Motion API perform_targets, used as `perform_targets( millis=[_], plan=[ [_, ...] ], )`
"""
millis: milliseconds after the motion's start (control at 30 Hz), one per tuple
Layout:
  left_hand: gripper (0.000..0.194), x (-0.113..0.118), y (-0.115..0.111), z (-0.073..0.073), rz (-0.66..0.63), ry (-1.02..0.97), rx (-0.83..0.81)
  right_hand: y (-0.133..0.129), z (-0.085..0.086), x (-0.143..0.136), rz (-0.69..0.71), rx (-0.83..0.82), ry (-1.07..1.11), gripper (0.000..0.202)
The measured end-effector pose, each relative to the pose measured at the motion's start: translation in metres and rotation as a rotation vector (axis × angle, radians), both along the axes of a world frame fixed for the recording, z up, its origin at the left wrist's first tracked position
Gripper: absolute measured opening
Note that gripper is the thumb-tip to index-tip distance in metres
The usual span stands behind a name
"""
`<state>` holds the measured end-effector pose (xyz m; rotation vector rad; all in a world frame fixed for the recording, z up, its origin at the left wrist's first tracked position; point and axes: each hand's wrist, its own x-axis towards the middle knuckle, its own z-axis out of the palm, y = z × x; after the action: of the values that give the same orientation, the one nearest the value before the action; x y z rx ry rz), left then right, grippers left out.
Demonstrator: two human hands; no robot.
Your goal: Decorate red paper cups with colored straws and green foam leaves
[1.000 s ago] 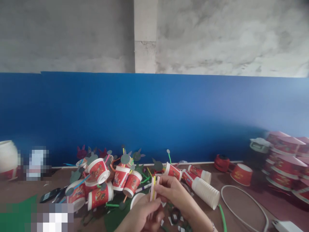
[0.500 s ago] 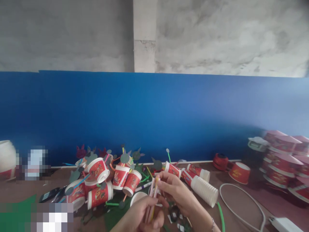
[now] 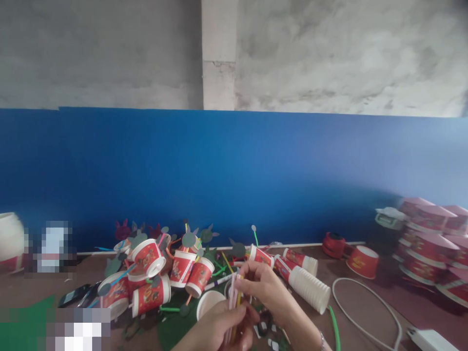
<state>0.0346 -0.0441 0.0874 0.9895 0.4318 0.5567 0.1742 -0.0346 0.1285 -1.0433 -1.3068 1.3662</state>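
Note:
My left hand [image 3: 219, 325] is closed around a small bundle of pink and yellow straws [image 3: 233, 297], which stands roughly upright above its fingers. The fingertips of my right hand [image 3: 261, 285] pinch the upper end of the same straws. Behind my left hand lies a white-rimmed paper cup [image 3: 209, 303], partly covered by that hand. Left of my hands is a heap of red printed paper cups [image 3: 151, 295] with coloured straws and grey-green paper cutouts. A stack of nested cups [image 3: 310, 289] lies on its side to the right of my right hand.
A white cable [image 3: 365, 281] loops on the brown table [image 3: 351, 331] at right. Beyond it are a red tub [image 3: 362, 261], a red round object [image 3: 333, 244] and piled red containers [image 3: 431, 243]. A dark phone-like object [image 3: 75, 295] lies left. A blue panel [image 3: 234, 175] runs behind.
Both my hands have moved slightly, my left hand a little to the right. The straws now stand more upright and a yellow one shows more clearly.

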Motion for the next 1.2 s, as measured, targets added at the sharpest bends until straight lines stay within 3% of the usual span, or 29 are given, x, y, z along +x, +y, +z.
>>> perform_targets(
  millis=[200, 333, 633, 767, 1033, 1200],
  plan=[
    [0.041, -0.006, -0.007, 0.008, -0.004, -0.045, -0.084, 0.001, -0.004, 0.000, -0.040, 0.106, -0.043, 0.042],
    [0.042, -0.007, -0.003, 0.005, -0.067, -0.051, -0.071, 0.001, -0.005, 0.001, -0.032, 0.115, -0.092, 0.031],
    [0.056, 0.002, -0.010, 0.013, 0.304, 0.130, -0.005, 0.004, -0.009, -0.003, -0.025, 0.031, -0.025, 0.033],
    [0.057, 0.002, -0.013, 0.015, 0.389, 0.192, 0.012, 0.005, -0.006, -0.002, -0.046, 0.070, -0.056, 0.036],
    [0.057, 0.000, -0.007, 0.006, 0.284, 0.138, -0.012, 0.005, -0.010, 0.002, -0.073, 0.257, -0.213, 0.029],
    [0.054, 0.000, -0.010, 0.010, 0.283, 0.116, -0.021, -0.001, -0.004, 0.000, -0.049, 0.315, -0.273, 0.028]
  ],
)
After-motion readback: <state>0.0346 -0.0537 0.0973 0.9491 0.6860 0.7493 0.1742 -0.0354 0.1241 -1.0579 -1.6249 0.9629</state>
